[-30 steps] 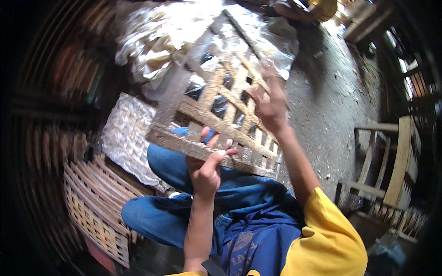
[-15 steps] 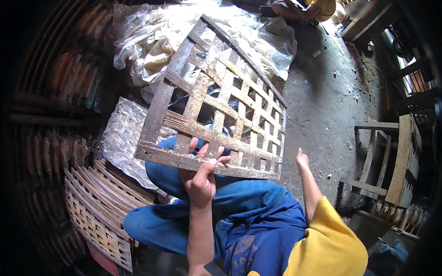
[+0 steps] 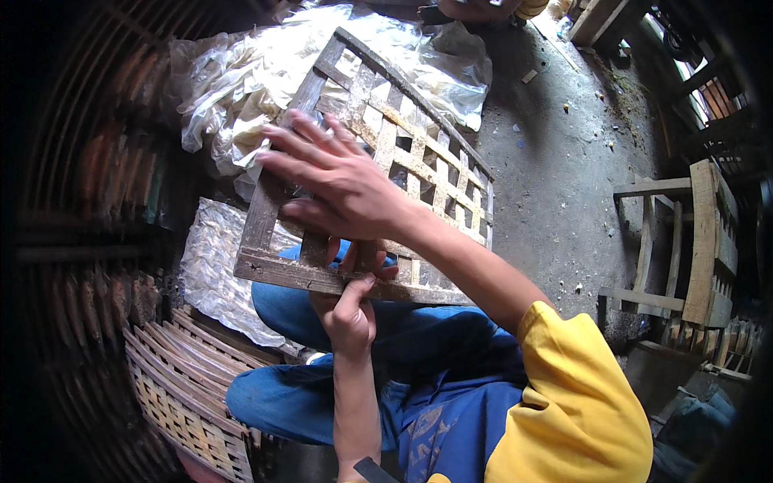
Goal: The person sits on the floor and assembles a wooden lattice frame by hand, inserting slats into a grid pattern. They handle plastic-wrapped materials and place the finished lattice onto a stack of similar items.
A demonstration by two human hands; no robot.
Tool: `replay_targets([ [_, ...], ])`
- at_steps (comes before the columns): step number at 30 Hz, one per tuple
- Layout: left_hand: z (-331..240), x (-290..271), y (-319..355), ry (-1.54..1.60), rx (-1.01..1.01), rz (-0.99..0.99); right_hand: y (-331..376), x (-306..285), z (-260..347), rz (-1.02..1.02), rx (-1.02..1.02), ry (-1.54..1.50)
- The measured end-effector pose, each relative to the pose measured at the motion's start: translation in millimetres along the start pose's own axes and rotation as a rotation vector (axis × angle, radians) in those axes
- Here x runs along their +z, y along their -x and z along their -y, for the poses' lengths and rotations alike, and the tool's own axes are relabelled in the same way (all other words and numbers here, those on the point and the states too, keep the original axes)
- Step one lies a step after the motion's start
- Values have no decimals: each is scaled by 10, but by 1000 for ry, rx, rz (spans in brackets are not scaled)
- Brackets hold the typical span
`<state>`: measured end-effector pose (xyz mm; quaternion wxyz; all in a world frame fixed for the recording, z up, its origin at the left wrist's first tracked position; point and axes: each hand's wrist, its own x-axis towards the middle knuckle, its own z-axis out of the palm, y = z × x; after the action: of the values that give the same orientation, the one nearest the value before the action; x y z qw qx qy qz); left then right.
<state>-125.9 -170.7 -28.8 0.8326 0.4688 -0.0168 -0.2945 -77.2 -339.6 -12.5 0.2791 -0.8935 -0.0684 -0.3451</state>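
Observation:
A woven lattice panel of flat bamboo strips (image 3: 419, 153) stands tilted on my lap, its near edge a thick wooden slat. My left hand (image 3: 350, 302) grips that near edge from below, fingers curled over the slat. My right hand (image 3: 334, 181) reaches across from the right with its fingers spread and lies flat on the left part of the panel. My legs in blue trousers (image 3: 322, 386) are crossed beneath it.
Crumpled clear plastic sheeting (image 3: 241, 80) lies behind the panel, and a plastic-wrapped woven piece (image 3: 213, 270) at the left. A stack of bamboo baskets (image 3: 173, 386) sits at lower left. Wooden frames (image 3: 684, 241) stand on the concrete floor (image 3: 564, 161) at the right.
My right hand has left the panel's right side, dropped low, then swung across and now lies spread on the panel's left part. The left hand has kept its grip on the near edge.

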Motion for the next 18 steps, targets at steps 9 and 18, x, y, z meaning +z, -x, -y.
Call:
replay_targets([
  [9, -48, -98, 12, 51, 17, -58, 4026, -444, -1187, 415, 1837, 239],
  [18, 0, -53, -28, -10, 1, 1, 1142, -104, -650, -156, 715, -103],
])
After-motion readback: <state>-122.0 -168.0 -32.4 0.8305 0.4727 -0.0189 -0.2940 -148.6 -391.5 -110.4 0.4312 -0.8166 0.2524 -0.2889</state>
